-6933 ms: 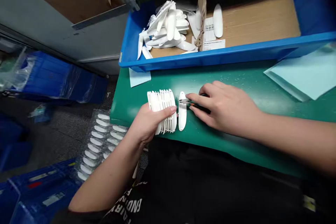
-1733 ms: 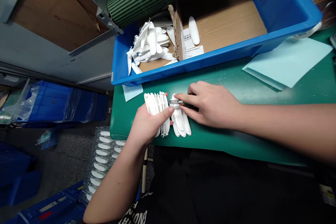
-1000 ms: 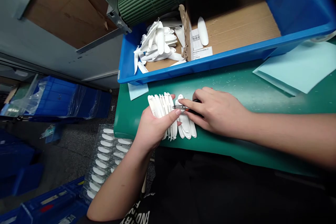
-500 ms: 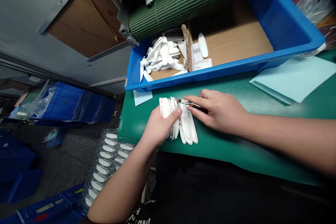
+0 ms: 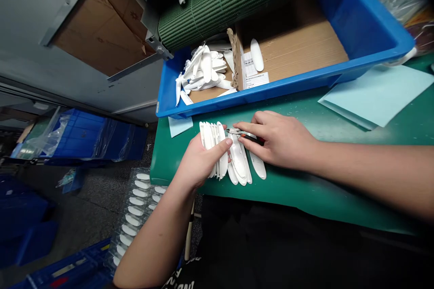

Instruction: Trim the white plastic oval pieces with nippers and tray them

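Note:
My left hand (image 5: 202,159) grips a fanned stack of white plastic oval pieces (image 5: 210,137) upright on their edges, just above the green mat. My right hand (image 5: 280,140) holds small metal-tipped snips (image 5: 237,132) with dark and red handles. Their tips are at the stack's right side, touching or very near a piece. Several loose white oval pieces (image 5: 240,162) lie overlapping on the mat beside the stack, under the snips, and one (image 5: 258,165) sits furthest right under my right hand.
A blue tray (image 5: 271,86) lined with cardboard stands behind the mat, holding a heap of white pieces (image 5: 201,72). Light blue sheets (image 5: 376,95) lie at right. A clear blister tray of white pieces (image 5: 134,212) sits below the bench's left edge, above blue crates.
More loose white pieces now fan out on the mat, with one further right than before. The stack in my left hand looks thinner, and the view has shifted slightly.

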`<state>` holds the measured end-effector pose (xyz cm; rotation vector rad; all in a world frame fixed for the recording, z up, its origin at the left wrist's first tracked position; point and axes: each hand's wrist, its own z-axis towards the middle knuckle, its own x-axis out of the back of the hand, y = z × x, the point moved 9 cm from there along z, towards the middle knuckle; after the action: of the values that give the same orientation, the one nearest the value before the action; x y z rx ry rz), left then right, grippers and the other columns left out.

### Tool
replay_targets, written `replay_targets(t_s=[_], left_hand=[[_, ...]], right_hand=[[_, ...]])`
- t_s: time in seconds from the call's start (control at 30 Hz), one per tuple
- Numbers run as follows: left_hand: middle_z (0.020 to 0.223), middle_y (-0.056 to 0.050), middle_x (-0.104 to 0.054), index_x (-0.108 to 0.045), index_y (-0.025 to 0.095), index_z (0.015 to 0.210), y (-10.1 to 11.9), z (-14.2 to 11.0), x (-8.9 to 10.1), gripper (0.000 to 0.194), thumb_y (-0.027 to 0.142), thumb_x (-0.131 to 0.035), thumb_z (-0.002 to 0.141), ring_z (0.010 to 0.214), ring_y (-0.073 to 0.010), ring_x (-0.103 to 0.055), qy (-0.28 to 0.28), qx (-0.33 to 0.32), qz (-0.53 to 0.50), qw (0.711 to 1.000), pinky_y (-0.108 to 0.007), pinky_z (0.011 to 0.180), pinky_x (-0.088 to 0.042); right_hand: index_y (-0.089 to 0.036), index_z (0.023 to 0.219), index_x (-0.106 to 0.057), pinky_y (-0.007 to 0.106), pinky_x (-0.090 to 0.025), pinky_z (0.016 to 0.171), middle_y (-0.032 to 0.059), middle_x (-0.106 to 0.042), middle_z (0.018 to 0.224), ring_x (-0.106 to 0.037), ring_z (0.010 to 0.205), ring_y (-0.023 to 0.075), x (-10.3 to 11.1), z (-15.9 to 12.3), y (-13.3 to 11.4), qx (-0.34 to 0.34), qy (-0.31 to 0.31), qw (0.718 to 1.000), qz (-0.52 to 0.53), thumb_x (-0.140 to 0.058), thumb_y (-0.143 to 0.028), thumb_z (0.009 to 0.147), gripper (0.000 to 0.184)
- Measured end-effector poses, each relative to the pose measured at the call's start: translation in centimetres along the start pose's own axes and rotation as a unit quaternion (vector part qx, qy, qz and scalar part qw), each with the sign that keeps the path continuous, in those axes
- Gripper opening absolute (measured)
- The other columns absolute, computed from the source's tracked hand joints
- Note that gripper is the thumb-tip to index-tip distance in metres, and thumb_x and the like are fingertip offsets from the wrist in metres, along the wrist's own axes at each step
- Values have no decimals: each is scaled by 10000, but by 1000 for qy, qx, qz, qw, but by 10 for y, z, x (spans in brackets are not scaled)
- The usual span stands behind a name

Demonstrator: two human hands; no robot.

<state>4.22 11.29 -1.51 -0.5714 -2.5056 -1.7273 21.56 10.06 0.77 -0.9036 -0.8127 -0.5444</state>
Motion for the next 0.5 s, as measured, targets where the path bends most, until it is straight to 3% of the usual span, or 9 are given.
replay_targets(t_s=[0.17, 0.3, 0.5], left_hand=[[1171, -88, -759, -688, 222, 1266, -9, -4, 5, 529, 449, -842, 813, 977, -291, -744, 22, 9, -21, 1000, -401, 845, -622], [1222, -63, -753, -701, 251, 1288, -1, -10, 5, 505, 428, -819, 829, 1063, -307, -729, 27, -9, 75, 997, -381, 867, -601], [1220, -4, -757, -734, 290, 1257, 13, -19, 11, 376, 308, -709, 882, 1057, -274, -717, 105, -34, 229, 967, -326, 817, -558]], right_hand=[[-238, 1342, -695, 313, -237, 579, 82, -575, 960, -499, 838, 244, -8, -3, -13, 47, -45, 997, -50, -560, -384, 1091, 320], [-214, 1346, -687, 322, -250, 594, 83, -558, 941, -476, 821, 249, -13, -5, -17, 56, -65, 992, -87, -560, -398, 1100, 333], [-212, 1375, -662, 338, -264, 600, 71, -540, 944, -488, 835, 251, -16, -6, -22, 54, -84, 989, -109, -577, -403, 1100, 345]])
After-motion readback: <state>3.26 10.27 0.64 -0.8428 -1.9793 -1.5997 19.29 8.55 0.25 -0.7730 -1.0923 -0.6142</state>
